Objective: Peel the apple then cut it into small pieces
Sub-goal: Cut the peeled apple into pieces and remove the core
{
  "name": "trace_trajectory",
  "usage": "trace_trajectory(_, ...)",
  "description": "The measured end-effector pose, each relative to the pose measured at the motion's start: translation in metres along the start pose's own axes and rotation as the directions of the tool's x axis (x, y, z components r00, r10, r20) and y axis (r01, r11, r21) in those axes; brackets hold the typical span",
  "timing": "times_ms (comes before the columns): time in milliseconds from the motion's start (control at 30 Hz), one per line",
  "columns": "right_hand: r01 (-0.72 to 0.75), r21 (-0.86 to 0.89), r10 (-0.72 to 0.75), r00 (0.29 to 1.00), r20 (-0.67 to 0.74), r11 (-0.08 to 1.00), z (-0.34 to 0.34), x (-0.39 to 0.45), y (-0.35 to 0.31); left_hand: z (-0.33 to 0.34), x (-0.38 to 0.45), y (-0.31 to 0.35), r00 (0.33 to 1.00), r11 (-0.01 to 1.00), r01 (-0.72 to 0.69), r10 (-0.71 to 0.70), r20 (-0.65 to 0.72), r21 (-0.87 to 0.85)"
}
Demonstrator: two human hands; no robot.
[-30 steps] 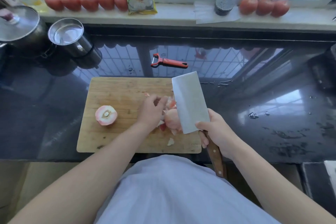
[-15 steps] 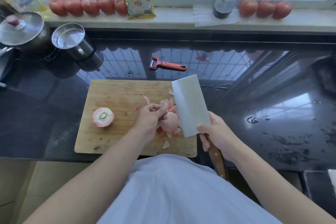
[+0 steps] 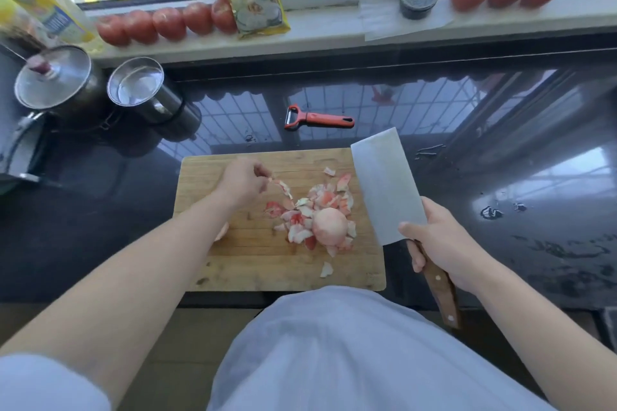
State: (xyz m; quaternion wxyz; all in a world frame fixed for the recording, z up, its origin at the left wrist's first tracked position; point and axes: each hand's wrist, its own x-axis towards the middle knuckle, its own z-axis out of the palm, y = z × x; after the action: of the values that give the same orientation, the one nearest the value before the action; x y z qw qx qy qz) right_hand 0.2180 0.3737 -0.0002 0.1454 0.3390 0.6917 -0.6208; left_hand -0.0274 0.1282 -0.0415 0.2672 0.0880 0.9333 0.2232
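Half a second ago the left hand (image 3: 241, 184) was down on the peeled apple half (image 3: 330, 226) beside the blade; now it is lifted away to the far left, pinching a strip of peel (image 3: 279, 184) between its fingertips, so the half sits free among the peel scraps (image 3: 310, 207). The cleaver (image 3: 384, 186) has also drawn off to the right, its wooden handle gripped in the right hand (image 3: 440, 243), blade raised over the right edge of the cutting board (image 3: 233, 270). That looks like clearing skin out of the way before the chopping, which has not started on this piece. The apple half rests round side up near the board's centre, between the two hands and touching neither. The other half (image 3: 223, 231) is mostly hidden under the left forearm. The red peeler (image 3: 317, 117) lies on the desk (image 3: 500, 197) beyond the board.
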Motion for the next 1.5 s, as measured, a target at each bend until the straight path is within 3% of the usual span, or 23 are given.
trace_trajectory(267,-0.006,-0.051,0.005,1.000,-0.015,0.999,0.020,-0.002,-0.015,-0.047,0.024,-0.017,0.997,0.921,-0.073,0.067,0.030,0.383)
trace_trajectory(533,-0.004,-0.137,0.000,1.000,-0.027,0.991,0.039,0.002,-0.019,-0.064,0.030,-0.049,0.988,0.844,-0.150,0.112,0.104,0.515)
trace_trajectory(833,0.000,-0.171,-0.006,0.999,-0.035,0.985,0.047,0.001,-0.022,-0.076,0.031,-0.077,0.999,0.955,-0.044,0.045,0.001,0.293)
trace_trajectory(1000,-0.016,-0.179,0.008,0.999,-0.046,0.984,0.048,0.000,-0.021,-0.076,0.022,-0.078,0.993,0.966,-0.040,0.066,-0.096,0.256)
trace_trajectory(1233,-0.026,-0.179,0.018,0.999,-0.051,0.983,0.044,-0.009,-0.020,-0.066,0.004,-0.065,0.986,0.982,0.049,-0.019,-0.163,0.183)
trace_trajectory(1300,-0.040,-0.170,0.029,0.997,-0.065,0.985,0.041,-0.011,-0.018,-0.048,-0.005,-0.050,0.992,0.990,0.000,0.017,-0.121,0.138)
trace_trajectory(1367,-0.063,-0.145,0.052,0.995,-0.082,0.987,0.038,-0.012,-0.015,-0.020,-0.026,-0.025,0.989,0.983,-0.142,0.146,-0.033,0.116)
trace_trajectory(1433,-0.092,-0.126,0.079,0.992,-0.103,0.988,0.033,-0.014,-0.011,0.016,-0.048,-0.001,0.953,0.949,-0.300,0.293,0.076,0.095)
trace_trajectory(1500,-0.118,-0.115,0.103,0.986,-0.127,0.986,0.027,-0.016,-0.006,0.052,-0.070,0.019,0.896,0.877,-0.440,0.416,0.153,0.195)
